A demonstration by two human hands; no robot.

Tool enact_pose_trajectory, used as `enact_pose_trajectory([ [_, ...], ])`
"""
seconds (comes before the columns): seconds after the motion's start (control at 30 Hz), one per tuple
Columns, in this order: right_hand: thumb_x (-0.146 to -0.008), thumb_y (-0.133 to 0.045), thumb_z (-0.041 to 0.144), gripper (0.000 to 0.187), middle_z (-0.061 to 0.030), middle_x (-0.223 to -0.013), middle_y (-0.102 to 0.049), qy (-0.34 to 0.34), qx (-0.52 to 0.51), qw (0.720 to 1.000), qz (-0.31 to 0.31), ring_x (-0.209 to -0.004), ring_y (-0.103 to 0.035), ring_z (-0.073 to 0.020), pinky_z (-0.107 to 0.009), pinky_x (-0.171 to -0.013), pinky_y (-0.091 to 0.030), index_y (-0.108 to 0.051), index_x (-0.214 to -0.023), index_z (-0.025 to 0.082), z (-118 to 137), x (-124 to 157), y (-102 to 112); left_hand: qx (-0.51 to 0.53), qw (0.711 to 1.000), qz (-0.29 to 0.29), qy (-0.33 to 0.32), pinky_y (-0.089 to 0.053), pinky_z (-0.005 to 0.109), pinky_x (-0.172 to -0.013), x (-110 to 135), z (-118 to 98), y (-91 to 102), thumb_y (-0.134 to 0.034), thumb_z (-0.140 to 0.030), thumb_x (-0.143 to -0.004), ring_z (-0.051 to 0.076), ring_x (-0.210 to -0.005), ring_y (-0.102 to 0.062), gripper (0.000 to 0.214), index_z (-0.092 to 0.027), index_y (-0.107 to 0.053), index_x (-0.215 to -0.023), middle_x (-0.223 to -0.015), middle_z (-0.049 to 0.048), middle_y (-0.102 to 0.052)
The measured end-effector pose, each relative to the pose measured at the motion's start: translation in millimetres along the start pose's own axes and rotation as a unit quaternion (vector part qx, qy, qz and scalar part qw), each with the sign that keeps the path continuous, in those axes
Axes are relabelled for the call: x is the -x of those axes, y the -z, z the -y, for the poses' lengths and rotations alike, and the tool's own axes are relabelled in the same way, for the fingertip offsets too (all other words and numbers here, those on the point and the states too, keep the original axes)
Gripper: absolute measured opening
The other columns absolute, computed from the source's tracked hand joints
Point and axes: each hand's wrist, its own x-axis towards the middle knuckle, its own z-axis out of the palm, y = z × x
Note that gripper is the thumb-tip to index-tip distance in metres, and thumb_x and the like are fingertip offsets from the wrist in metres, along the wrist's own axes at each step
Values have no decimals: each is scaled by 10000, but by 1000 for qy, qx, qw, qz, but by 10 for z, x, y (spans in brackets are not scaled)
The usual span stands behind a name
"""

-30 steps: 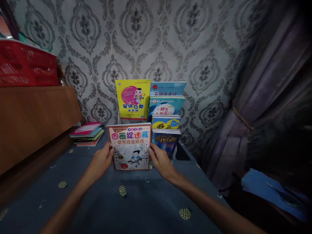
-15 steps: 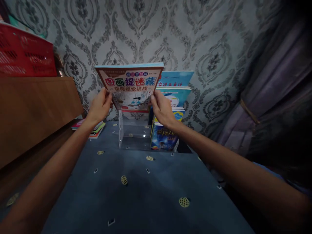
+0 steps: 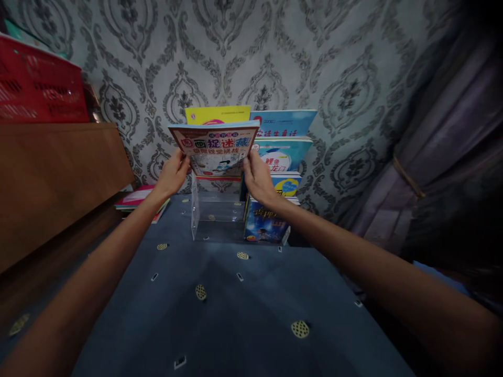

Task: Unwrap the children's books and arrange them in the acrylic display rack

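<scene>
Between my hands is a picture book with a brown-topped cover and colourful Chinese lettering, its top tilted toward me. My left hand pinches its left edge, and my right hand grips the right edge. The book is over the upper part of a clear acrylic stepped rack. Behind it rises the top of a yellow book. On the rack's right side stand several books in tiers: blue ones at the back and a dark blue one in front.
A small stack of books lies left of the rack. A red basket sits on a wooden cabinet. Patterned dark blue cloth covers the surface; a tied curtain hangs at right, before a wallpapered wall.
Both hands have lowered the picture book and shifted it slightly right. The yellow book's top now shows above it.
</scene>
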Motion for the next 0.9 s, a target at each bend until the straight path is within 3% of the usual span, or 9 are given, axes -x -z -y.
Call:
enact_pose_trajectory([
  [0.3,-1009,-335,329,153,-64,-868,-593,-31,-6,999,35,-843,-582,-255,-400,-800,-457,-462,-983,248,-79,-4,-184,11,999,24,36,-616,435,-861,-48,278,-31,-444,-404,-1003,204,-845,-720,380,-166,-548,-1280,-1169,116,-690],
  [0.47,-981,-364,306,109,-82,-866,-603,-73,12,995,59,-844,-588,-274,-401,-786,-437,-440,-934,246,-100,-47,-194,-7,997,50,51,-616,462,-873,-42,323,-32,-437,-408,-1001,242,-920,-726,388,-192,-553,-1301,-1212,112,-684],
  [0.7,-981,-368,322,117,-49,-807,-579,-65,7,995,73,-804,-564,-244,-369,-771,-427,-442,-930,246,-182,-19,-181,-4,996,80,44,-627,411,-820,-37,377,-14,-454,-332,-986,202,-859,-715,343,-207,-555,-1290,-1184,85,-683],
  [0.9,-974,-363,295,139,-87,-852,-628,-87,40,991,93,-831,-599,-261,-413,-817,-472,-481,-959,223,-202,-47,-200,-32,996,57,59,-596,408,-878,-71,420,-79,-455,-247,-986,202,-863,-713,253,-198,-583,-1199,-1137,75,-697],
])
